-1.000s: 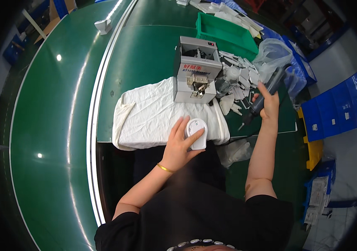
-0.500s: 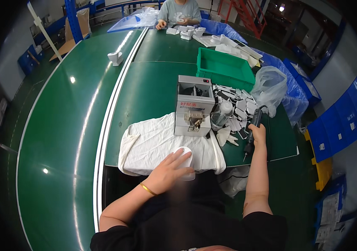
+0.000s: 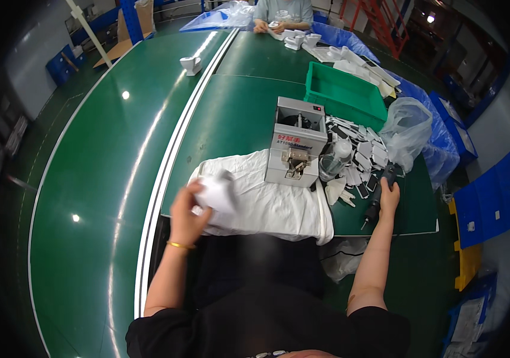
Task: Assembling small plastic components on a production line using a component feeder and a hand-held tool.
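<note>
My left hand [image 3: 188, 215] grips a white plastic part [image 3: 220, 196], smeared by motion, above the left side of a folded white cloth [image 3: 267, 212]. My right hand [image 3: 390, 196] is wrapped round a black electric screwdriver [image 3: 373, 209], its thin bit pointing down toward the table's front edge. Behind the cloth stands a grey screw feeder [image 3: 292, 162]. A clear bottle [image 3: 330, 166] with a whitish top is at the feeder's right, and a pale glove [image 3: 334, 191] lies in front of it.
Small white and black pieces [image 3: 362, 156] are heaped right of the feeder. Behind them are a green bin [image 3: 347, 101] and a clear plastic bag [image 3: 407, 128]. A white part [image 3: 191, 65] stands on the green surface at the left. A co-worker [image 3: 283, 15] handles white parts at the far end.
My left hand has moved left and lifted the white part off the cloth's front edge. The screwdriver stays in my right hand. The whole view has shifted slightly.
</note>
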Tool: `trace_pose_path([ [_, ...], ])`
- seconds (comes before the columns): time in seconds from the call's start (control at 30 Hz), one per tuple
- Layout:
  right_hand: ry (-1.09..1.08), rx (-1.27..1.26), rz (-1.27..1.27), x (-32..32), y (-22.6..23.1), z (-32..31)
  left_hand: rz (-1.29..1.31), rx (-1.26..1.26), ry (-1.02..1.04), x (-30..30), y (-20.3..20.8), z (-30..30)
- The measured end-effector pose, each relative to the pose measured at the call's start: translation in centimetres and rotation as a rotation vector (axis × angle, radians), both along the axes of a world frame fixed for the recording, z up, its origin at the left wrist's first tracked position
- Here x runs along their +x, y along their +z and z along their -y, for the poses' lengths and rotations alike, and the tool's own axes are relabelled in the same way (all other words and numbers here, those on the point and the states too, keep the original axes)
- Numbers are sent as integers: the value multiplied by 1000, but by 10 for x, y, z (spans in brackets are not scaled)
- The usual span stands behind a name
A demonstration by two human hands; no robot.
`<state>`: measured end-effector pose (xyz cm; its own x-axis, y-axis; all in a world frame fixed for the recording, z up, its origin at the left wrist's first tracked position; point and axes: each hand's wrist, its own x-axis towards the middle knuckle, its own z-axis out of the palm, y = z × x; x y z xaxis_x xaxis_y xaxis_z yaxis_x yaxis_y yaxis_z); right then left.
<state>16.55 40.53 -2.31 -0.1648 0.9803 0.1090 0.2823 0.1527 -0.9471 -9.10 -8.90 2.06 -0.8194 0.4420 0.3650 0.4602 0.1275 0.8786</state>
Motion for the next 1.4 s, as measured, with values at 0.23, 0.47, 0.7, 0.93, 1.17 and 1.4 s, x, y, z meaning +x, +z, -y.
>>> trace_pose_path([
  [0.23, -109, 21, -152, -1, -14, -4, -258, -394, 825, -95, -28, 123],
  [0.47, -129, 75, -197, 4, -25, -10, 40, -725, 928, -87, -14, 119],
  [0.7, -159, 135, -224, 6, -27, -8, 55, -835, 909, -76, -2, 110],
  [0.93, -144, 153, -195, 8, -27, -10, -472, -588, 995, -52, 34, 90],
  [1.17, -149, 180, -177, 10, -31, -12, -625, -209, 577, -46, 40, -11],
  [1.4, -157, 191, -146, 8, -31, -8, -570, 13, 335, -46, 37, -98],
])
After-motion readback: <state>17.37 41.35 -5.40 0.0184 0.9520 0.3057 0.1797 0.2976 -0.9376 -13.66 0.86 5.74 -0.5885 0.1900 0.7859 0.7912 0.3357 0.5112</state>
